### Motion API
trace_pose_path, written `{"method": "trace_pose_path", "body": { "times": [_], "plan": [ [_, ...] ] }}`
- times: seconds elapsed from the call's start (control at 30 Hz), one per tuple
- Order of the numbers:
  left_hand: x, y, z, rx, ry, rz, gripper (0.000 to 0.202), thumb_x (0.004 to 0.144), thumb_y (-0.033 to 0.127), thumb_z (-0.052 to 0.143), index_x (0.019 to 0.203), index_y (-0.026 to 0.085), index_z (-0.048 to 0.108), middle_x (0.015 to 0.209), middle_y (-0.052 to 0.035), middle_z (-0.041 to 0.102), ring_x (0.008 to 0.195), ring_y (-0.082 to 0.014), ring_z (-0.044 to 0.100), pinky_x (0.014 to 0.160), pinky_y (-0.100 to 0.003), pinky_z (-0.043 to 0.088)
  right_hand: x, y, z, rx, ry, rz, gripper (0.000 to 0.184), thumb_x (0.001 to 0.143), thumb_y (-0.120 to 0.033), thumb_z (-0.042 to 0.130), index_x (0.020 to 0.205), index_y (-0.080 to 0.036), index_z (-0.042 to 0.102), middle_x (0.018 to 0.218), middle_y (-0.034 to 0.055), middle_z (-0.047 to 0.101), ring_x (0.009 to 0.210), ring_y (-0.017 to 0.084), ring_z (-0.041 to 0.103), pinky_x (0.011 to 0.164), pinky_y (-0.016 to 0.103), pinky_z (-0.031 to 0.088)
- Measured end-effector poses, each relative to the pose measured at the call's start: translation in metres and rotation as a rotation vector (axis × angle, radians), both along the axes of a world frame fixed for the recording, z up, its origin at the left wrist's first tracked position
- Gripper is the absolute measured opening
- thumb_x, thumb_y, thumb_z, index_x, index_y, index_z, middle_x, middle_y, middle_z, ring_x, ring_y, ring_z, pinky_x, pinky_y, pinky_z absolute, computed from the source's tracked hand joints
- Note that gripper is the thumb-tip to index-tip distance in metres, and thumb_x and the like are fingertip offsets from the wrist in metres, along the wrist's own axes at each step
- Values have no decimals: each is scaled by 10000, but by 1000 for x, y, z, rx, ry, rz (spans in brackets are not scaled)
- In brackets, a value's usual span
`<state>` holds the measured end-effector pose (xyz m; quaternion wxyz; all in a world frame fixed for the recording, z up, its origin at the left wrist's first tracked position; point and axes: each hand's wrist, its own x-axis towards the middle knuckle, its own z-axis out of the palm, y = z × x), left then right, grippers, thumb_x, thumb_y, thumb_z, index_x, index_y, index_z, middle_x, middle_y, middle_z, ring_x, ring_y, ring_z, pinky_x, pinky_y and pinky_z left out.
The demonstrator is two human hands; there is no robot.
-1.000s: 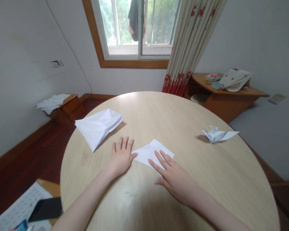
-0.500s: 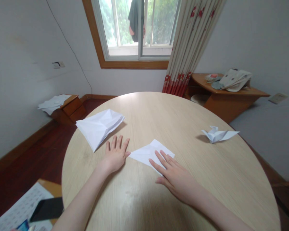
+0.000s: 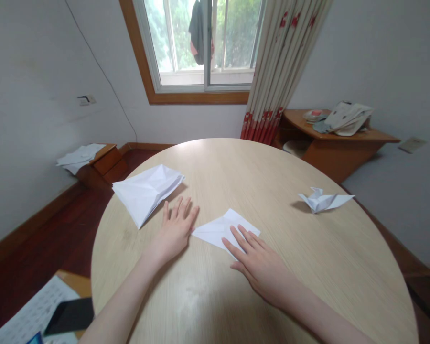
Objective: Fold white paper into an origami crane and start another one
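Note:
A white sheet of paper folded into a kite shape (image 3: 218,228) lies flat near the middle of the round wooden table (image 3: 215,296). My right hand (image 3: 256,260) rests on its right part, fingers stretched out, covering some of the paper. At the paper's pointed left tip is my left hand (image 3: 177,227), its fingers spread and its thumb side close to the tip; whether the thumb touches it I cannot tell. Beyond my left hand lies a stack of folded white paper (image 3: 148,188). A folded paper crane (image 3: 322,200) stands at the table's right side.
At the lower left a black phone (image 3: 69,316) lies on a printed sheet (image 3: 32,306). A small wooden cabinet with papers (image 3: 82,155) stands at the far left. A wooden desk (image 3: 351,143) with a cloth bag (image 3: 349,117) is at the far right, beside the curtain (image 3: 272,71).
My left hand has shifted slightly to the right and away from me, its fingers turning rightward. My right hand and the folded paper have stayed nearly in place.

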<state>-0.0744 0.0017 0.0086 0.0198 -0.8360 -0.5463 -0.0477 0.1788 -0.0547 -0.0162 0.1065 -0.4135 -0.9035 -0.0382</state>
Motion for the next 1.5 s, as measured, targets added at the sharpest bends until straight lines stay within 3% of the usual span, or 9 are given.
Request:
{"method": "trace_pose_path", "body": {
  "times": [0.17,0.27,0.37,0.57,0.7,0.83,1.13,1.33,1.5],
  "plan": [
    [11,0,1,-1,-242,-211,468,893,65,429,1343,187,471,1466,-125,398,1409,-252,265,1147,-517,214,-1,-1,1,27,14,-7,476,891,-296,611,1345,-200,511,1427,184,458,1308,347,436,997,525,449],
    [23,-5,1,-66,-408,-316,293,948,152,429,1202,188,573,1277,-99,573,1207,-200,511,1031,-393,425,0,0,3,29,9,-14,430,913,-287,573,1331,-199,525,1427,175,460,1311,338,435,985,530,456],
    [34,-11,-1,-127,-470,-364,198,954,212,467,1041,169,640,1120,-83,646,1050,-193,596,935,-350,487,1,2,6,20,30,-3,379,931,-278,535,1297,-185,560,1403,163,494,1296,329,459,959,522,481],
    [39,-14,-7,-214,-563,-338,113,881,219,602,975,179,650,1066,-60,659,1022,-189,610,906,-318,490,1,8,6,16,204,32,316,937,-193,473,1207,-186,638,1301,114,604,1208,254,559,949,437,519],
    [46,-15,-12,-214,-657,-244,232,746,257,766,916,172,634,1040,-61,635,978,-202,608,864,-320,492,-1,12,5,25,212,25,283,919,-178,492,1125,-177,686,1237,104,651,1141,247,609,898,400,549],
    [53,-12,-17,-224,-693,-205,198,741,239,771,837,165,616,1000,-53,611,940,-190,594,821,-300,482,-1,19,6,81,192,40,257,921,-185,495,1067,-185,706,1163,98,693,1080,238,642,831,370,568],
    [50,14,-11,-398,-706,-305,262,620,285,857,694,165,636,867,-5,584,833,-165,578,772,-265,451,14,47,6,246,125,342,308,989,-286,416,956,-158,693,1015,108,737,949,203,689,769,316,570],
    [47,7,-13,-345,-778,-314,127,793,232,722,712,167,650,906,-14,602,881,-154,579,821,-266,443,14,45,7,136,205,301,292,979,-181,374,930,-162,661,1030,89,726,982,197,666,809,323,546],
    [47,3,-13,-296,-735,-326,136,872,195,618,740,165,616,891,-17,596,883,-156,568,828,-270,444,7,43,12,-66,395,105,240,971,-222,404,877,-169,618,964,87,664,897,191,605,778,330,517]
  ]
}}
